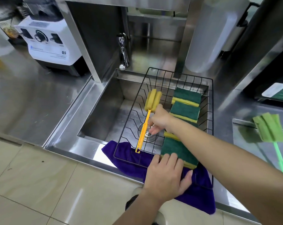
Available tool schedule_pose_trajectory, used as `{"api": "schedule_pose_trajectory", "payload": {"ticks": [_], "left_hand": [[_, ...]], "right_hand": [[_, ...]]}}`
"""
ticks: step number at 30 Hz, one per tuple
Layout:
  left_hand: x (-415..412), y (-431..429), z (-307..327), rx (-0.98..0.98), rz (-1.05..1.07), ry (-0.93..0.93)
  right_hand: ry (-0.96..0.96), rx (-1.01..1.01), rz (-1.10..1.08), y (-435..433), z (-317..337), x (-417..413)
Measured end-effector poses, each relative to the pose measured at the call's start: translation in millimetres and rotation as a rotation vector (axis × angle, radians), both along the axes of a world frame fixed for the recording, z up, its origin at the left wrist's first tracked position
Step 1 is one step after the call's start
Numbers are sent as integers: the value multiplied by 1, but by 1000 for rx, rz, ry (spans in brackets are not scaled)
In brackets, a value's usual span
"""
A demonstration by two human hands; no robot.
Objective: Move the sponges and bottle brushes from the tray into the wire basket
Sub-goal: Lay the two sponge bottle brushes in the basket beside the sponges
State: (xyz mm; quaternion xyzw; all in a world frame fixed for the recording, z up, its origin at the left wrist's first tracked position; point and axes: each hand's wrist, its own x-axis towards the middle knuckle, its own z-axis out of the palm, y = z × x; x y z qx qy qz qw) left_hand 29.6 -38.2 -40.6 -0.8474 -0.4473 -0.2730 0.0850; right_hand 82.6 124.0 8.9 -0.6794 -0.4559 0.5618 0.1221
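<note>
A black wire basket [210, 101] sits over the sink. Along its right side lie three green-and-yellow sponges: a far sponge [187, 96], a middle sponge [185, 112] and a near sponge [176, 151]. My right hand [159, 120] reaches into the basket and grips the handle of a yellow bottle brush [151, 102], whose foam head points away from me. My left hand [166, 176] rests flat on the basket's near edge, fingertips touching the near sponge. A green bottle brush [269, 127] lies on the steel tray [239, 121] at the right.
A purple cloth [200, 195] lies under the basket's near edge on the sink rim. The steel sink [105, 111] has a tap [123, 51] behind it. A white blender base [51, 46] stands on the counter at left. Dark machines rise at right.
</note>
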Motion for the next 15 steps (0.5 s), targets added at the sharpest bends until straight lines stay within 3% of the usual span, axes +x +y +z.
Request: {"api": "schedule_pose_trajectory", "payload": {"ticks": [6,12,15], "left_hand": [[0,1,1,15,2,8],[-1,3,2,24,-5,-1],[-1,3,2,25,-15,10]], "right_hand": [[-263,118,341,-12,-3,1],[-160,285,265,-10,26,23],[-122,384,123,-12,42,48]]}}
